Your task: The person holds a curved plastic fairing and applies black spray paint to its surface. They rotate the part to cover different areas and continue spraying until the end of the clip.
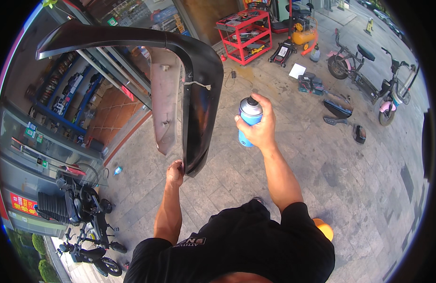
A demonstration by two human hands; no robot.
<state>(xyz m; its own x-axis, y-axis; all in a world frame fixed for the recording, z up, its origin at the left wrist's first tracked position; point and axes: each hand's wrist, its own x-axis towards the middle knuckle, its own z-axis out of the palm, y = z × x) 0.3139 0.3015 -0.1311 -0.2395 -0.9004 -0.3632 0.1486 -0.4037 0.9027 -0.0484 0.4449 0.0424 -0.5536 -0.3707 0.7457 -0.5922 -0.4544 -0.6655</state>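
My left hand (pixel 175 173) is closed round the lower end of a large, curved black panel (pixel 206 80), which looks like a vehicle trim piece. The panel stands up in the air and bends over to the left at its top. Its inner side is paler and has small clips, and a thin strip of light material hangs across its bend. To the right of it, my right hand (pixel 263 129) grips a blue spray can (pixel 250 109) upright. The index finger rests on the can's black nozzle. A gap separates the can from the panel.
A red tool cart (pixel 244 37) and an orange air compressor (pixel 303 37) stand at the back. Electric bikes (pixel 364 70) are parked at right, with loose black parts (pixel 337 108) on the paving. Motorbikes (pixel 81 203) stand at left, beside a glass shop front. An orange object (pixel 324 229) is behind my right side.
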